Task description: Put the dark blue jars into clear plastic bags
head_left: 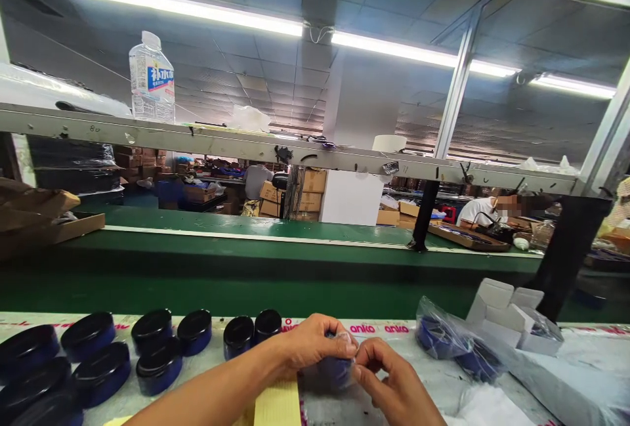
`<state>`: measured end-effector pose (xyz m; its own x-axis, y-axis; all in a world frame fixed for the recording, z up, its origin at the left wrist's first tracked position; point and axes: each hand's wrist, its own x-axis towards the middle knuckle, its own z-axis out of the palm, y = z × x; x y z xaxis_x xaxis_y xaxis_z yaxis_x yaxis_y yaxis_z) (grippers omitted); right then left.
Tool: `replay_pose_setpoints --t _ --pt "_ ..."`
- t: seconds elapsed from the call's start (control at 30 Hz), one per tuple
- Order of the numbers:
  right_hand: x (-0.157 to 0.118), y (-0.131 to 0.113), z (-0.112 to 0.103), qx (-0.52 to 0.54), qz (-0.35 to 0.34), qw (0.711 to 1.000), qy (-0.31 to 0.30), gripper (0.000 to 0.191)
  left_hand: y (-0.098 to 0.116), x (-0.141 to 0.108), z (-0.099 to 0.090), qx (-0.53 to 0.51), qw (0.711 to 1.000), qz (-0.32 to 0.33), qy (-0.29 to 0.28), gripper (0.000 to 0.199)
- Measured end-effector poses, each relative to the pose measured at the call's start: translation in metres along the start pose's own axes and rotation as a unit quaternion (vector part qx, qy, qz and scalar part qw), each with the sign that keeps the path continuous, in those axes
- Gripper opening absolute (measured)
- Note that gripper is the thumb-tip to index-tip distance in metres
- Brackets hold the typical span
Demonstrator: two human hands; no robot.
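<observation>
Close in front of me, a round blue container point(336, 371) sits inside a clear plastic bag, partly hidden by my fingers. My left hand point(322, 342) pinches the bag's top between thumb and fingers. Just to its right, my right hand point(386, 373) has thumb and forefinger closed on the bag's edge. To the left stand several low round containers point(102, 373) with glossy black tops and blue sides. On the right lie bagged blue containers point(438, 337). A yellow paper stack point(278, 405) shows beneath my left forearm.
An open white carton point(509, 318) stands at the right. Beyond the work surface runs a green conveyor belt point(256, 249). A metal rail point(325, 155) crosses above it, carrying a plastic bottle point(151, 78). A co-worker point(480, 211) sits at the far right.
</observation>
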<state>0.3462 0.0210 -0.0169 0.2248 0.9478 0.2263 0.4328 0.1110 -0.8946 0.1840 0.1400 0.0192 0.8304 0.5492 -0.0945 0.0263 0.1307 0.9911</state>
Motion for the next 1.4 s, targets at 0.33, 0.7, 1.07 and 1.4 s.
replay_pose_setpoints --t 0.33,0.7,1.07,1.4 --pt "-0.006 -0.008 -0.015 -0.110 -0.046 0.989 0.085 0.019 -0.001 0.006 -0.002 0.043 0.999 0.028 0.012 0.049" --pt "-0.007 -0.006 -0.019 -0.015 0.120 0.985 0.123 0.052 0.000 0.008 0.011 0.121 0.991 0.032 0.051 0.036" --pt "0.014 0.026 -0.043 -0.059 0.053 0.994 0.080 0.037 0.001 0.020 0.022 0.192 0.970 -0.108 0.104 0.012" --pt "0.014 0.012 -0.041 -0.216 0.055 0.973 0.062 0.045 0.020 0.006 0.033 0.317 0.922 0.081 0.206 0.018"
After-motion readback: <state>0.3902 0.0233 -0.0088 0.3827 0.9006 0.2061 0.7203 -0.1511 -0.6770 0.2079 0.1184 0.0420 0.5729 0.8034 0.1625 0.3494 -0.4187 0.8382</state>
